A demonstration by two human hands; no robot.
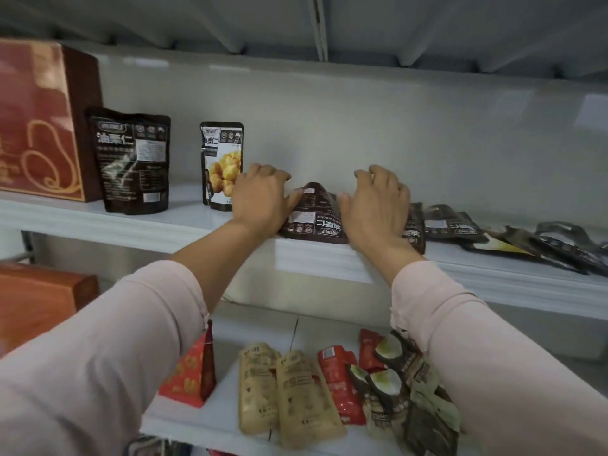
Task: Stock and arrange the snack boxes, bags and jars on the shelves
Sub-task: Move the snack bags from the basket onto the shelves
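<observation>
Left hand (260,197) and right hand (375,200) pinch the dark pouch (314,218) by its sides — best stood up evenly, label forward.

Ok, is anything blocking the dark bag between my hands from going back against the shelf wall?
Nothing visible: left hand and right hand grip the dark bag at the shelf edge; no item shows behind it.
</observation>
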